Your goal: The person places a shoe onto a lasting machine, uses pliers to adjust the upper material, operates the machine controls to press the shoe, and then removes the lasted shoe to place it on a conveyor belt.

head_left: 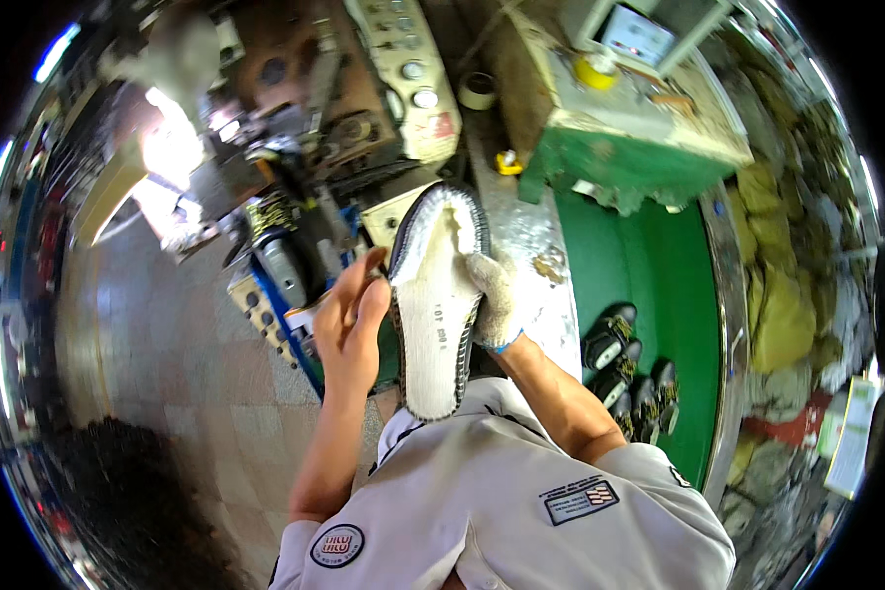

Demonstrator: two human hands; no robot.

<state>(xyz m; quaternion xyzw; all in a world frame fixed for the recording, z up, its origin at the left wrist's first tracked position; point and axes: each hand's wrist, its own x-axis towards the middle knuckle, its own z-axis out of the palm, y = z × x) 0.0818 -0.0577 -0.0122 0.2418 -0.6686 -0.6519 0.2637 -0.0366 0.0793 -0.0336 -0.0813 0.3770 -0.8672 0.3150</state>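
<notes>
A shoe upper is held sole side up in front of my torso, its toe pointing away. Its pale insole is exposed, and stitching runs around the dark edge. My right hand, in a pale knit work glove, grips its right side, with the thumb lying over the insole and the other fingers hidden beneath. Bare, with fingers stretched out and apart, my left hand is close against the left edge; whether it touches is hard to tell. Just beyond it, a dark shoe with yellow-flecked laces sits at the machine.
A machine with a control panel of knobs and a bright lamp stands ahead to the left. A yellow tape measure and a tape roll lie ahead. Several dark shoes rest on the green surface at right.
</notes>
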